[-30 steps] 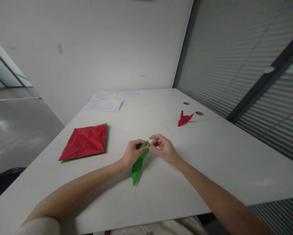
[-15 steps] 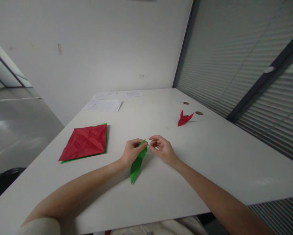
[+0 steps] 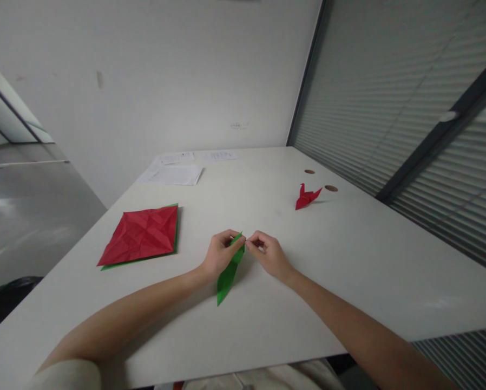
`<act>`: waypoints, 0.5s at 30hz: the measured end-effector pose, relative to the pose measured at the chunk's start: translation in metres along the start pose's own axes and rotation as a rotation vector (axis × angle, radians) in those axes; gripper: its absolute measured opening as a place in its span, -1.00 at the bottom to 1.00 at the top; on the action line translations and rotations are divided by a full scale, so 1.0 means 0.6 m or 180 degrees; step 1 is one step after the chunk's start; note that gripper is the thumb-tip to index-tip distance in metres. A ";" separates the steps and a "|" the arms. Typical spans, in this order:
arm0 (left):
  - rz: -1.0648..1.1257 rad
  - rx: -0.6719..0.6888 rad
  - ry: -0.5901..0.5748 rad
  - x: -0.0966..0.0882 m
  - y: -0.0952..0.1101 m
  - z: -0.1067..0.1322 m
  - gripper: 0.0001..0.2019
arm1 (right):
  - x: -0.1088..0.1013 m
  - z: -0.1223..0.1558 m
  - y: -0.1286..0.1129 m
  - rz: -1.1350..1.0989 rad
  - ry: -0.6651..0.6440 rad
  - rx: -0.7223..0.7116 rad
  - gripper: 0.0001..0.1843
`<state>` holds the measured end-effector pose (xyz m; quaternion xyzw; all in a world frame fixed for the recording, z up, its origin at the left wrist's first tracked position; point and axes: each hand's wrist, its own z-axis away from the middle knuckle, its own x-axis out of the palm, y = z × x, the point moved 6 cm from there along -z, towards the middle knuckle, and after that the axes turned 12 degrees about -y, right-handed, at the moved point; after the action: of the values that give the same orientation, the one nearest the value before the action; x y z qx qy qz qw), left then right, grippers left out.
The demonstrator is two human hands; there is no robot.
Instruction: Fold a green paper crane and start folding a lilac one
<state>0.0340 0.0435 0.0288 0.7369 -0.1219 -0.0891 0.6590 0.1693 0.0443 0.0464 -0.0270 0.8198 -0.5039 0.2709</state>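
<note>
A folded green origami paper (image 3: pixel 229 275) points down toward the table's front edge, held just above the white table or resting on it; I cannot tell which. My left hand (image 3: pixel 222 253) pinches its upper part between thumb and fingers. At the far tip, my right hand (image 3: pixel 269 254) has thumb and forefinger pressed together on a small point of the same paper, mostly hidden by the fingertips. A red origami crane (image 3: pixel 307 197) stands farther back on the right, apart from both hands.
To the left, a creased red paper sheet (image 3: pixel 143 233) lies over green paper. White printed sheets (image 3: pixel 176 174) are at the back left of the table (image 3: pixel 360 271). Two round holes show near the crane, beside the window blinds (image 3: pixel 348 108). A black bag (image 3: pixel 10 303) is at lower left.
My right hand's fingers have closed from a loose curl into a pinch on the paper's tip. My left hand keeps its hold.
</note>
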 end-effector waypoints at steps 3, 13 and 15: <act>-0.0056 0.0025 0.0030 0.002 0.002 0.000 -0.64 | 0.002 -0.001 -0.003 0.0014 0.0012 -0.0005 -0.83; 0.0121 0.0097 -0.0418 0.010 0.013 -0.003 -0.60 | -0.011 -0.004 0.010 -0.0430 0.0239 -0.0081 -0.85; 0.0082 0.0107 -0.0441 0.010 0.012 -0.003 -0.60 | -0.014 -0.003 0.011 -0.0440 0.0271 -0.0089 -0.86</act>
<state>0.0397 0.0424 0.0364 0.7382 -0.1782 -0.1294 0.6376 0.1772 0.0519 0.0452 -0.0658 0.8337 -0.5106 0.1999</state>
